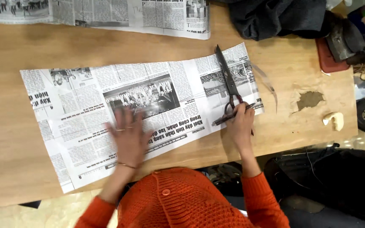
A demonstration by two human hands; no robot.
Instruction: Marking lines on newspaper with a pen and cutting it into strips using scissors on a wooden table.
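A long sheet of newspaper (85,122) lies flat across the wooden table (17,46). My left hand (128,135) rests on it palm down, fingers spread, near its front edge; the hand looks blurred. Large dark metal scissors (228,80) lie on the sheet's right end, blades pointing away from me. My right hand (239,123) touches the scissors' handles and holds a thin dark stick-like thing, perhaps a pencil (232,115), across them. A narrow cut strip of paper (268,84) curls on the table just right of the sheet.
More newspaper (106,14) lies along the table's far edge. Dark cloth (275,17) is heaped at the back right, next to a red tray (328,61) with dark tools. A pale chalk piece (335,120) sits near the table's right edge.
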